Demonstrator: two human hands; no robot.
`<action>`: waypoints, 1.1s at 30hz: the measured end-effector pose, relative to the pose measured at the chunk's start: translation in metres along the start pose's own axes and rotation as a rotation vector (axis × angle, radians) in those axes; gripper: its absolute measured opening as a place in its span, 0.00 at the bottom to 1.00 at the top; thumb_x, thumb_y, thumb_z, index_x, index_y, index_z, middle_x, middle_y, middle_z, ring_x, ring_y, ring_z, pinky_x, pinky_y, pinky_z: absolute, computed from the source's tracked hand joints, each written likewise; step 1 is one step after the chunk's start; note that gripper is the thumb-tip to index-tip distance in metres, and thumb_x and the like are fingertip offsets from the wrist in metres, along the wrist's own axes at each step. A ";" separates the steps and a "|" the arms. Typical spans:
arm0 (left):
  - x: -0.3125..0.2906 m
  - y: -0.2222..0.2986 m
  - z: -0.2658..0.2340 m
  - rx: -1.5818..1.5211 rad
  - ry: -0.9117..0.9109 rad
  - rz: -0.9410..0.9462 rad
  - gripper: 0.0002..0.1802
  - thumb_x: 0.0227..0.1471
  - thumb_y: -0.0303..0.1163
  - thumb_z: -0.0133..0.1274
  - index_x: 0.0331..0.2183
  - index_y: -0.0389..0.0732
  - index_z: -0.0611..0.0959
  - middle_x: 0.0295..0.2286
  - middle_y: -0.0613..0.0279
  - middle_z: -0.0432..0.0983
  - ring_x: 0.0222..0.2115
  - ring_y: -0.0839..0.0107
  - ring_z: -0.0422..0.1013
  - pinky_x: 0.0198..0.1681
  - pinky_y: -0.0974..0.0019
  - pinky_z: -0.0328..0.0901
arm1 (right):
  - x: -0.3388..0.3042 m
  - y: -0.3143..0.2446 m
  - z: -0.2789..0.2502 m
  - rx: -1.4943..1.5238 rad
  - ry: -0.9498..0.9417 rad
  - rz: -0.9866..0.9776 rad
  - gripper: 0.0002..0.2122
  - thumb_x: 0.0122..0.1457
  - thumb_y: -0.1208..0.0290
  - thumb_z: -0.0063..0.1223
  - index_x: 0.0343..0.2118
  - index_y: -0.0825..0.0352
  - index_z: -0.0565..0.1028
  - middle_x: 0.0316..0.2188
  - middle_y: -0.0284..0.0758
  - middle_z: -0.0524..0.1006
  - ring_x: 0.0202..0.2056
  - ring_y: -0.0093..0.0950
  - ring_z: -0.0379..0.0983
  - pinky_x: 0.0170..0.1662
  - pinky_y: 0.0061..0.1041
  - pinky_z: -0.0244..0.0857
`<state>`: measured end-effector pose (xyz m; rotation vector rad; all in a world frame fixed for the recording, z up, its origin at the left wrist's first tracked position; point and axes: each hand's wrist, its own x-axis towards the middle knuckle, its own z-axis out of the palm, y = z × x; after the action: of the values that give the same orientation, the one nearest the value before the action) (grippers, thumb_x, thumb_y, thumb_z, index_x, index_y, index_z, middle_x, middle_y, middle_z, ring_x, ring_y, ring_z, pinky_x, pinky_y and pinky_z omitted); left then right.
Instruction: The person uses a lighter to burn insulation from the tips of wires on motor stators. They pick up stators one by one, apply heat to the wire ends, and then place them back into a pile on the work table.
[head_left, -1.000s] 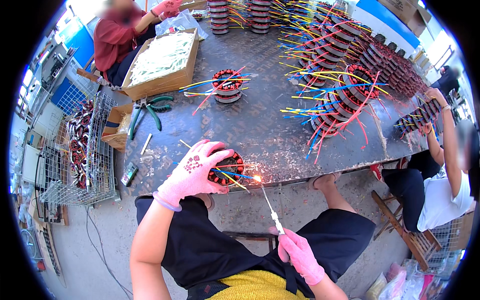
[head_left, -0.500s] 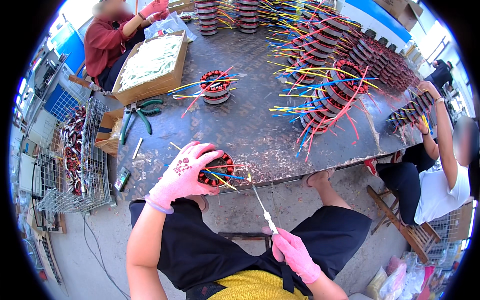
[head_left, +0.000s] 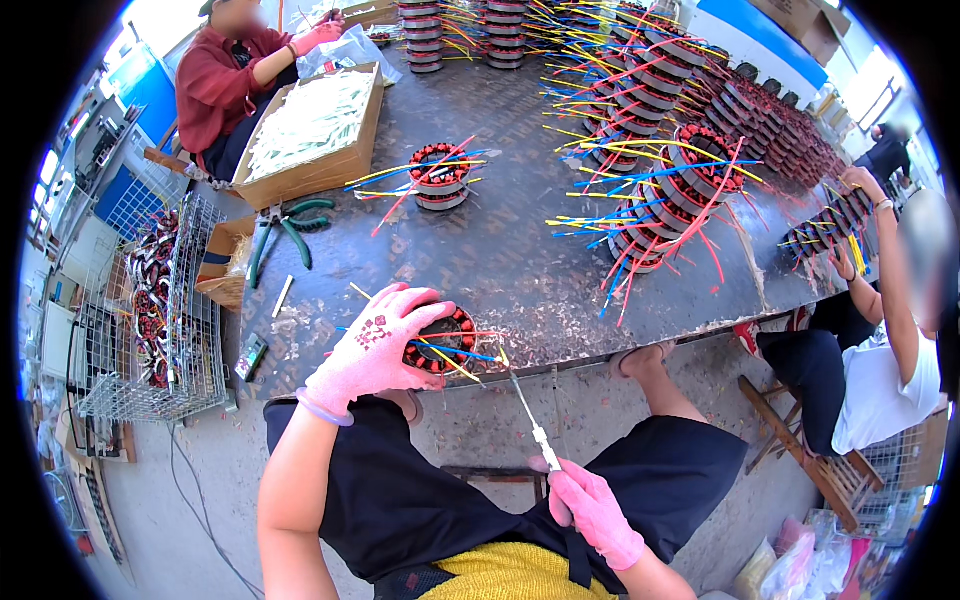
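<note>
Left glove [head_left: 376, 342]: pink knit, dark red printed marks on the back, lavender cuff band [head_left: 326, 411] at the wrist. Right glove [head_left: 596, 511]: pink. Upper garment: yellow textured knit top [head_left: 508, 578]. Lower garment: loose black legwear [head_left: 390, 490] over both thighs. Black strap [head_left: 577, 560] and dark mesh panel [head_left: 408, 582] at the waist.

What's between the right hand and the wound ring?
In the head view: the slim tool held in the right hand, then loose wires of the wound ring.
</note>
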<state>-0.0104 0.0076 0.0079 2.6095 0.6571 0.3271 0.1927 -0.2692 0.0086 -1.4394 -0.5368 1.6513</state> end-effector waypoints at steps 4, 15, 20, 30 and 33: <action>0.001 0.000 0.000 -0.007 -0.009 -0.002 0.48 0.27 0.42 0.73 0.54 0.45 0.74 0.54 0.55 0.66 0.57 0.47 0.59 0.63 0.49 0.53 | 0.001 0.005 -0.001 0.056 -0.007 0.009 0.19 0.69 0.65 0.44 0.58 0.72 0.68 0.19 0.22 0.63 0.21 0.14 0.59 0.26 0.16 0.53; 0.003 0.000 0.000 -0.001 -0.010 0.028 0.48 0.26 0.42 0.72 0.54 0.43 0.74 0.53 0.54 0.67 0.57 0.48 0.61 0.65 0.49 0.51 | 0.003 0.011 -0.004 0.091 -0.018 0.008 0.19 0.69 0.64 0.44 0.58 0.71 0.68 0.21 0.22 0.65 0.22 0.14 0.59 0.27 0.15 0.53; 0.003 0.001 0.000 0.005 -0.013 0.025 0.49 0.27 0.43 0.72 0.54 0.42 0.74 0.53 0.54 0.67 0.57 0.48 0.61 0.65 0.49 0.51 | 0.003 0.007 -0.003 0.065 -0.030 0.010 0.19 0.69 0.64 0.44 0.58 0.70 0.69 0.21 0.22 0.65 0.22 0.14 0.60 0.27 0.15 0.54; 0.002 0.001 0.000 0.026 -0.012 0.026 0.49 0.28 0.44 0.73 0.55 0.43 0.73 0.53 0.53 0.67 0.56 0.49 0.62 0.65 0.48 0.51 | 0.003 0.009 -0.004 0.008 -0.013 0.029 0.19 0.69 0.63 0.43 0.57 0.69 0.69 0.20 0.23 0.65 0.22 0.13 0.60 0.28 0.15 0.54; 0.003 -0.001 0.000 0.022 -0.009 0.037 0.49 0.28 0.44 0.73 0.55 0.43 0.73 0.53 0.53 0.67 0.56 0.49 0.62 0.65 0.48 0.51 | 0.003 0.010 -0.004 0.021 -0.018 0.017 0.19 0.69 0.64 0.43 0.57 0.69 0.69 0.20 0.23 0.65 0.22 0.13 0.60 0.28 0.15 0.54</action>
<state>-0.0078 0.0095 0.0076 2.6456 0.6129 0.3208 0.1939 -0.2725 -0.0019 -1.4183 -0.5170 1.6800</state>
